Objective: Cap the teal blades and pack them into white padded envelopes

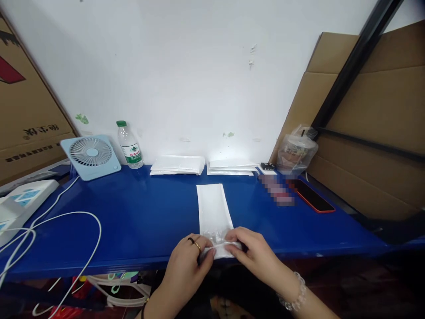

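Note:
A long white flat packet [214, 206] lies on the blue table, its near end at the front edge. Across that near end is crinkled clear plastic [219, 243]; whether it belongs to the packet or wraps something else, I cannot tell. My left hand [191, 259], with two rings on it, pinches the plastic's left side between thumb and fingers. On the other side, my right hand [250, 250] grips the plastic with fingers curled and thumb pressed in. The fingers partly hide what lies between them.
Two stacks of white packets, a left stack [177, 165] and a right stack [230, 167], rest against the wall. A blue fan [93, 153], water bottle [130, 146], power strip [25, 201] and white cable [96, 217] are leftward. A phone [314, 196] and bagged cup [295, 153] sit right.

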Demonstrator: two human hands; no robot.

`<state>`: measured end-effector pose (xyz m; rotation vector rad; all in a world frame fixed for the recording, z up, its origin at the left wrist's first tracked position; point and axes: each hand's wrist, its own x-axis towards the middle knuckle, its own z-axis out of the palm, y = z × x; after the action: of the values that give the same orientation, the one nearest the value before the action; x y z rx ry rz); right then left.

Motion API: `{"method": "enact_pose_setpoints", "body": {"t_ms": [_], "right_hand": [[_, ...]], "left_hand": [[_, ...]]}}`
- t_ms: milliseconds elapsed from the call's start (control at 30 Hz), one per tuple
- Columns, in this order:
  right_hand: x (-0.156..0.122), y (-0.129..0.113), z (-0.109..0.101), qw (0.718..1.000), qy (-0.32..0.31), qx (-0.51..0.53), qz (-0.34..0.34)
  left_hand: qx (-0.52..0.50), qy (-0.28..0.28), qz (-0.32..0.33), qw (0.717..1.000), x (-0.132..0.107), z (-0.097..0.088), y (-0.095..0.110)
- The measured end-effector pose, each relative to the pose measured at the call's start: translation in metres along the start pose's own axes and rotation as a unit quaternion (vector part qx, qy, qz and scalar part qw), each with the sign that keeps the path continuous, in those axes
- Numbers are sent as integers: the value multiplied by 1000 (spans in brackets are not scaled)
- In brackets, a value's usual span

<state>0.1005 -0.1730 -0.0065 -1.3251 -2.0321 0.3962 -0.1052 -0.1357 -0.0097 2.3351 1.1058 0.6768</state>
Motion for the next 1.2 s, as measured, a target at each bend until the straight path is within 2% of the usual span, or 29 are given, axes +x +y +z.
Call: {"method": "enact_pose_setpoints", "body": {"t_ms": [67,133,233,367,467,533,633,733,767,833,900,1000,1067,1133,1200], "right_hand": [[-1,0,5,997,43,-64,-23],[-3,-3,8,987,51,-130,-75],[-7,-10,12,973,20,-189,-133],[-3,-17,14,951,-18,-264,-157],[11,-19,0,928,-61,-296,-216],[29,-18,-21,925,-46,-297,-232],[77,-9,-68,951,89,-245,-166],[138,20,-116,955,263,-133,-36],[157,35,-128,954,290,-79,17],[188,69,-141,941,304,49,140],[204,105,-142,910,300,96,271],[206,147,-133,895,297,50,328],[203,163,-126,890,290,8,351],[204,167,-119,887,296,-55,351],[210,159,-104,900,285,-155,292]], "left_hand": [[1,7,-45,999,4,3,3],[-1,8,-71,997,8,5,4],[-10,8,-93,996,10,7,3],[-83,22,-100,991,11,5,-6],[-183,53,-93,977,12,1,-16],[-233,95,-98,963,13,-2,-22],[-270,128,-111,948,13,-6,-28],[-284,109,-113,946,13,-7,-29],[-285,105,-113,946,13,-7,-28],[-285,101,-114,946,13,-7,-27],[-291,108,-117,943,12,-7,-26],[-309,124,-118,936,12,-7,-24],[-316,116,-120,934,12,-7,-24],[-322,109,-124,932,12,-7,-23],[-334,113,-129,927,12,-6,-23]]}}
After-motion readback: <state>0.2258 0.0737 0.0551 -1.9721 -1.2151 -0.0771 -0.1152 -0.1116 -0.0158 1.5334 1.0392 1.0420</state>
